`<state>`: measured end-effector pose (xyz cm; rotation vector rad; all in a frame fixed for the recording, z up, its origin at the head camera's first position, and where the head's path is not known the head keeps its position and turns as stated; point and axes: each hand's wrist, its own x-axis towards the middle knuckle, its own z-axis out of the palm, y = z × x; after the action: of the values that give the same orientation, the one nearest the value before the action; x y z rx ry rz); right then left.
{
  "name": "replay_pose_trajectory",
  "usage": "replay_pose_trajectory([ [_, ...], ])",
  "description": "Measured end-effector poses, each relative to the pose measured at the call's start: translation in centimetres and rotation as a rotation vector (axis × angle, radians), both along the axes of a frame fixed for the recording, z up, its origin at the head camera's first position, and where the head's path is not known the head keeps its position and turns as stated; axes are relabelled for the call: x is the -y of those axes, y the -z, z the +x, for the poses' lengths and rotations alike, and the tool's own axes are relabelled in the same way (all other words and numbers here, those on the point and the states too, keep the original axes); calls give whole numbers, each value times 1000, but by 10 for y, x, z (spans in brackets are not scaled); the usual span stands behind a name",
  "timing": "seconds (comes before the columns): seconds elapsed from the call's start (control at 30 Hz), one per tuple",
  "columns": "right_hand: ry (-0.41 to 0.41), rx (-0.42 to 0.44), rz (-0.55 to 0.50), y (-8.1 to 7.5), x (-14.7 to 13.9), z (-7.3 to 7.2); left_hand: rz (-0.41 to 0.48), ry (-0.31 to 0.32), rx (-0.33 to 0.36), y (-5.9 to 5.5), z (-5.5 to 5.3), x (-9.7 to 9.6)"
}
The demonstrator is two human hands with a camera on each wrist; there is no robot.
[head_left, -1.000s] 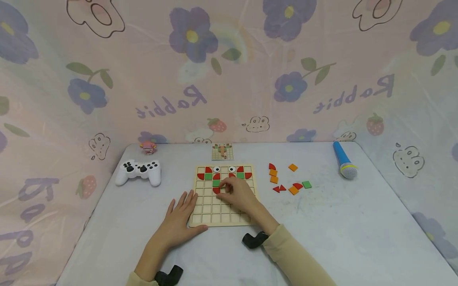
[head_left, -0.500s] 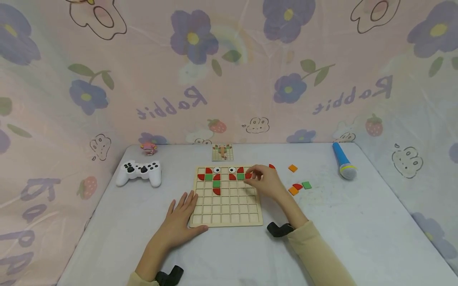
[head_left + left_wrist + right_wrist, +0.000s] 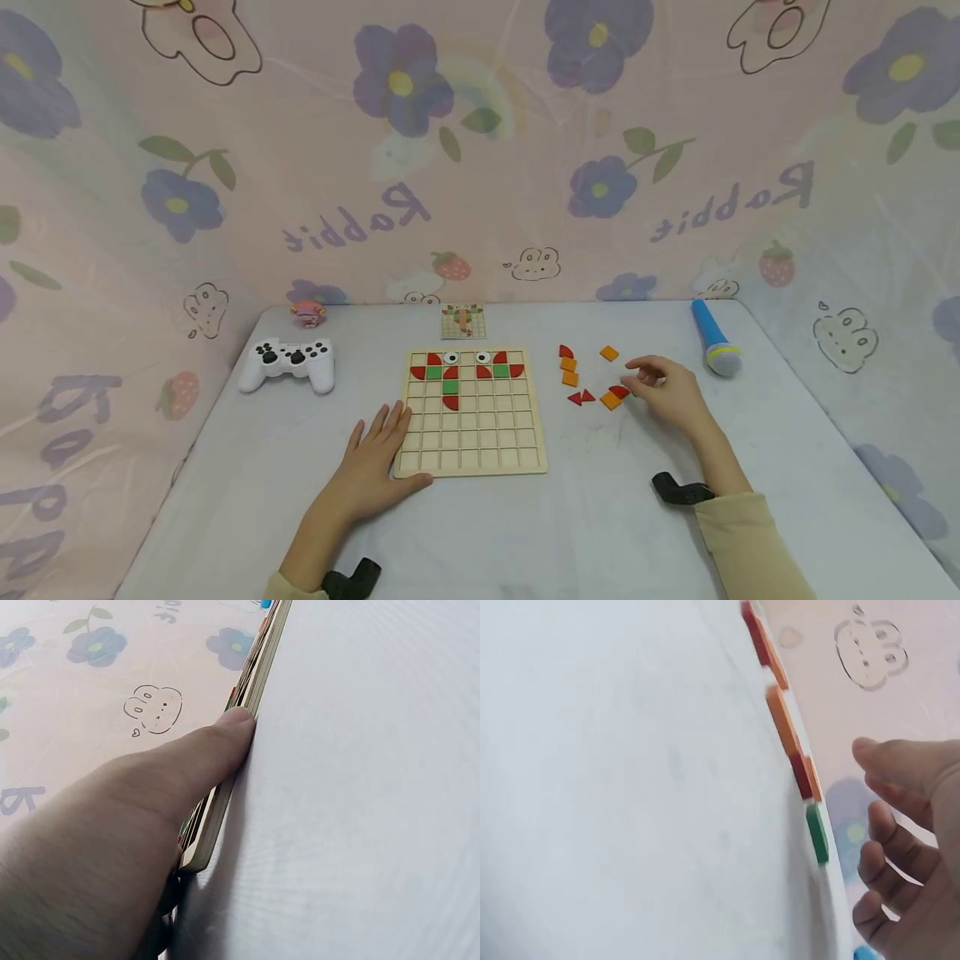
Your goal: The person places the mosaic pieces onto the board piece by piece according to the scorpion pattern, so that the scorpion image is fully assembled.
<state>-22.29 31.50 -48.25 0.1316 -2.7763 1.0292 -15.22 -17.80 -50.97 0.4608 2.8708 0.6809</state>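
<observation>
A wooden grid board (image 3: 480, 442) lies on the table, with red, green and eye tiles set in its upper rows. My left hand (image 3: 369, 467) rests at the board's left edge and lower corner, fingers spread; its thumb (image 3: 217, 739) touches the board's side in the left wrist view. Over the loose tiles to the right hovers my right hand (image 3: 671, 396), fingers loosely bent with nothing between them. Below it, a green square tile (image 3: 817, 834) lies beside a red quarter-round tile (image 3: 802, 775); the hand mostly hides the green one in the head view.
Several orange squares (image 3: 609, 353) and two red triangles (image 3: 588, 396) lie right of the board. A pattern card (image 3: 463, 322) stands behind it. A white game controller (image 3: 288, 364) and pink figurine (image 3: 308, 313) are left; a blue toy microphone (image 3: 715, 337) is far right.
My right hand has moved from over the board out to the right, across to the loose tiles near the green one. My left hand stays against the board.
</observation>
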Motion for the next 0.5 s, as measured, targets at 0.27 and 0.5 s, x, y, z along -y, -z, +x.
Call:
replay_pose_trajectory([
  [0.27, -54, 13, -20, 14, -29, 2, -4, 4, -6, 1, -1, 1],
  [0.5, -96, 21, 7, 24, -39, 6, 1, 6, -4, 1, 0, 0],
])
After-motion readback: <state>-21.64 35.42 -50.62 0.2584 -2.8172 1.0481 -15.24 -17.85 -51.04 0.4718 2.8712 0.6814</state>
